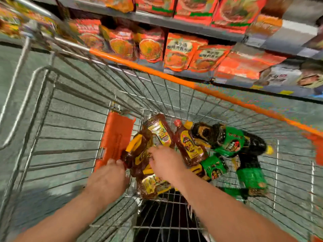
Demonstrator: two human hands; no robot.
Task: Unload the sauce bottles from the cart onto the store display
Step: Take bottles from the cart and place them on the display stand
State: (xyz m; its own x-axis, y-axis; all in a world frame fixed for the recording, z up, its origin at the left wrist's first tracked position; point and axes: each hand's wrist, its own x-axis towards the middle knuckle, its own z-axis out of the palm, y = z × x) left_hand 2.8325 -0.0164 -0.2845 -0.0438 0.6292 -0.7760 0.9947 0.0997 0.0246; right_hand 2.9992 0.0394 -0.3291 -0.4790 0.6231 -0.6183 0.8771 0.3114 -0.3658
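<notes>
Several sauce bottles lie in a heap on the floor of the wire cart (73, 105). Some are brown with yellow labels, such as the one (160, 131) at the top of the heap and the red-capped one (190, 145). Others are dark with green labels (230, 142). My left hand (109, 179) reaches down to the left end of a brown bottle with a yellow handle (139, 152), its fingertips touching it. My right hand (166, 163) lies over the same bottle, fingers curled on it. The frame is blurred, so the exact hold is unclear.
The cart's orange rim (192, 86) runs along the store shelves (174, 21), which hold orange food packets (180, 51). An orange plastic flap (116, 137) stands in the cart left of the bottles. The left half of the cart shows bare wire over grey floor.
</notes>
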